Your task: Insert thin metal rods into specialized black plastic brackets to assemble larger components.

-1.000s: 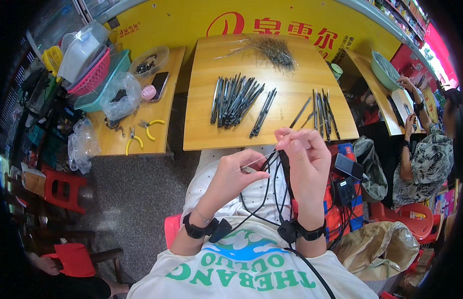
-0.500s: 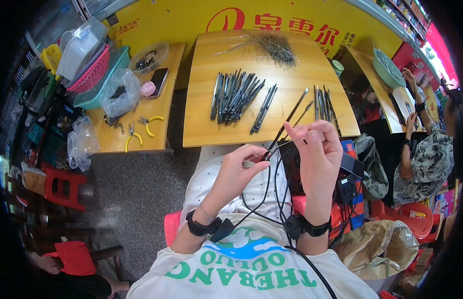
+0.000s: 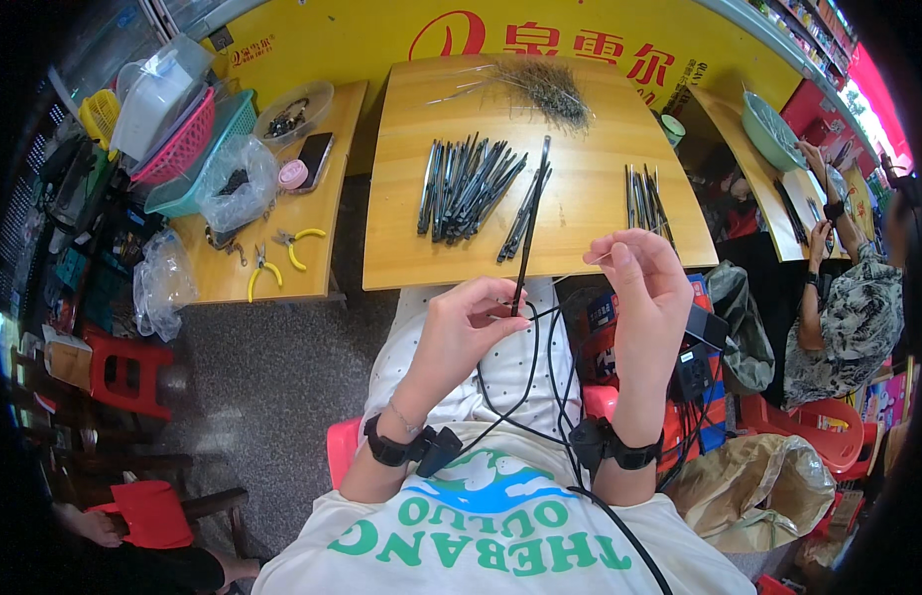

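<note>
My left hand (image 3: 455,335) pinches a slim, dark, cord-like strip (image 3: 531,223) between thumb and fingertips. It stands nearly upright over my lap, its top reaching above the table's front edge. To the right, my right hand (image 3: 647,288) is raised with thumb and forefinger pinched on a thin pale wire (image 3: 602,259). A large pile of similar black strips (image 3: 466,188) lies on the table (image 3: 590,188), with a smaller row (image 3: 515,230) partly behind the held strip. Another small group (image 3: 647,203) lies at the right edge. A tangled heap of fine wires (image 3: 550,91) sits at the back.
On the left side table (image 3: 208,283) are two yellow-handled pliers (image 3: 265,275), a phone (image 3: 315,156), a plastic bag (image 3: 241,183) and stacked baskets (image 3: 178,144). Black cables (image 3: 555,397) cross my lap. At the right, another person (image 3: 843,327) works beside a green basin (image 3: 770,134).
My right hand has moved slightly right and down, away from the strip. The two spread black ends now appear as one upright strip in my left hand.
</note>
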`<state>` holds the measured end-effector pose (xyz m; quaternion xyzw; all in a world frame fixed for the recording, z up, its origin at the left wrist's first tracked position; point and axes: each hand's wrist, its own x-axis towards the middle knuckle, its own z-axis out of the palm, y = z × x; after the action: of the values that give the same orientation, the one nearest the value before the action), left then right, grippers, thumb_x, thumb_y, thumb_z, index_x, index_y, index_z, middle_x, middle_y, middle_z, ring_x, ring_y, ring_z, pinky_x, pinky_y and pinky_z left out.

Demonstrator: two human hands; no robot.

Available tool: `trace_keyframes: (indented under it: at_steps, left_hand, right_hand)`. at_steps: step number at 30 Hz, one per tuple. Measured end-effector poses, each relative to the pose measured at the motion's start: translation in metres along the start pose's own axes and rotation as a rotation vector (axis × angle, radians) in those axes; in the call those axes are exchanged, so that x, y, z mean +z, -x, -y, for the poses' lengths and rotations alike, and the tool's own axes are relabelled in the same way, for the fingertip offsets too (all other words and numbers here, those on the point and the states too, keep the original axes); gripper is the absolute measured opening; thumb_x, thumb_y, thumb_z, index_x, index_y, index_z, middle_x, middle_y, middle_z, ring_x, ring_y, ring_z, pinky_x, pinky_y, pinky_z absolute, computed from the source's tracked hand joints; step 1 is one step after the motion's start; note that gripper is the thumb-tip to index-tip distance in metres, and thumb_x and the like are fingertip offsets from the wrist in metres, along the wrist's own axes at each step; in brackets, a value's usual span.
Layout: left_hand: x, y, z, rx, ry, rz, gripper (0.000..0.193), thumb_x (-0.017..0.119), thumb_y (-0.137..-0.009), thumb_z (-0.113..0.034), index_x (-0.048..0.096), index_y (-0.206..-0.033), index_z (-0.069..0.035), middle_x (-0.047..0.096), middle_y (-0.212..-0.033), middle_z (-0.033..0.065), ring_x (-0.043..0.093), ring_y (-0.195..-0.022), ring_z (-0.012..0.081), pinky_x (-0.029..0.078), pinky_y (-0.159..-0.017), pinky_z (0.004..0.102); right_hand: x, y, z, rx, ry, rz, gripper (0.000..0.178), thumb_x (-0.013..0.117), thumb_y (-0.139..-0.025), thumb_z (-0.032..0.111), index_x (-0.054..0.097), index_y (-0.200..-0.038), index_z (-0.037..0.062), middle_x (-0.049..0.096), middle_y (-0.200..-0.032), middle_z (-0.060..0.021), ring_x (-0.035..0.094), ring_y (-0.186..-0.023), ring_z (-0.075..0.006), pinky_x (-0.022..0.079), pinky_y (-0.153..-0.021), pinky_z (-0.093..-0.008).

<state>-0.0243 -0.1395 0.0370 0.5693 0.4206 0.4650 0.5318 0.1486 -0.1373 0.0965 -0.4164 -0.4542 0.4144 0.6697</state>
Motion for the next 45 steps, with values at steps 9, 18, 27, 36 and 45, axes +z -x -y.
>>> trace_keyframes:
  at_steps: [9,18,27,36,45]
  left_hand:
    - [-0.008,0.001,-0.007,0.238,-0.223,0.110,0.022,0.071,-0.070,0.008,0.063,-0.090,0.002,0.060,-0.089,0.0072,0.065,-0.080,0.0153,0.056,-0.069,0.0244]
    - [-0.006,0.002,-0.007,0.314,-0.232,0.164,0.024,0.072,-0.069,0.008,0.062,-0.090,0.003,0.060,-0.089,0.0081,0.065,-0.079,0.0151,0.056,-0.068,0.0249]
    - [-0.003,0.003,-0.009,0.335,-0.274,0.183,0.024,0.072,-0.068,0.009,0.063,-0.089,0.003,0.061,-0.090,0.0086,0.065,-0.079,0.0150,0.057,-0.069,0.0249]
    - [-0.002,0.004,-0.011,0.372,-0.323,0.194,0.024,0.072,-0.068,0.007,0.063,-0.090,0.003,0.061,-0.090,0.0085,0.065,-0.078,0.0156,0.056,-0.068,0.0249]
    - [0.002,0.006,-0.011,0.376,-0.324,0.190,0.025,0.073,-0.067,0.006,0.063,-0.090,0.002,0.062,-0.089,0.0080,0.065,-0.077,0.0151,0.055,-0.067,0.0243]
  right_hand:
    - [-0.016,-0.009,-0.010,0.156,-0.009,0.048,0.021,0.057,-0.089,0.005,0.058,-0.105,-0.0087,0.060,-0.084,-0.0064,0.062,-0.077,-0.0143,0.050,-0.075,-0.0254]
    - [-0.018,-0.014,-0.021,0.212,-0.071,0.020,0.022,0.058,-0.089,0.007,0.059,-0.106,-0.0077,0.059,-0.083,-0.0039,0.060,-0.077,-0.0116,0.052,-0.074,-0.0238]
    - [-0.021,-0.016,-0.033,0.208,-0.077,0.046,0.021,0.056,-0.090,0.007,0.059,-0.106,-0.0071,0.061,-0.085,-0.0042,0.061,-0.079,-0.0104,0.051,-0.073,-0.0219]
    - [-0.020,-0.017,-0.033,0.218,-0.099,0.046,0.022,0.058,-0.089,0.007,0.059,-0.106,-0.0074,0.060,-0.084,-0.0058,0.061,-0.077,-0.0120,0.049,-0.072,-0.0222]
    - [-0.020,-0.017,-0.037,0.204,-0.093,0.058,0.023,0.059,-0.089,0.009,0.059,-0.105,-0.0078,0.060,-0.084,-0.0064,0.060,-0.077,-0.0131,0.049,-0.076,-0.0242]
